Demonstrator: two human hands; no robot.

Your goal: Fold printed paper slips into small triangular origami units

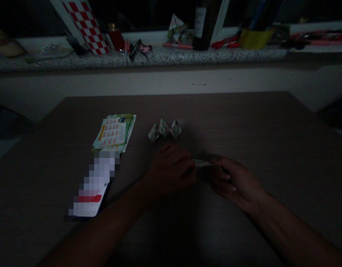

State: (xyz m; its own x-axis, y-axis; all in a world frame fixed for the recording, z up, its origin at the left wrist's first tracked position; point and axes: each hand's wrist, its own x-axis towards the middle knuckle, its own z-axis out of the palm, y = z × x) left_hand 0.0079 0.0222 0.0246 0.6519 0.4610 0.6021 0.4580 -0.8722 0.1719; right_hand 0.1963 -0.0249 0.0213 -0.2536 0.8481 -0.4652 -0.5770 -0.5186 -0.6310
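Note:
Between my two hands is a small piece of folded printed paper (202, 163), seen nearly edge-on above the table. My left hand (173, 167) is closed on its left end, with the fingertips partly hidden behind the knuckles. At the other end, my right hand (233, 180) pinches it between thumb and fingers, the remaining fingers curled. Just beyond my left hand, three folded paper pieces (163, 128) with pointed tops stand in a row. The picture is dark, so fine folds do not show.
Left of the folded pieces lies a stack of printed paper slips (112, 131). A lit phone (89, 207), its screen partly blurred out, lies nearer me by my left forearm. Behind the wooden table (243, 115), a speckled sill (159, 55) bears a bottle (200, 27) and a red-white checked box (86, 27).

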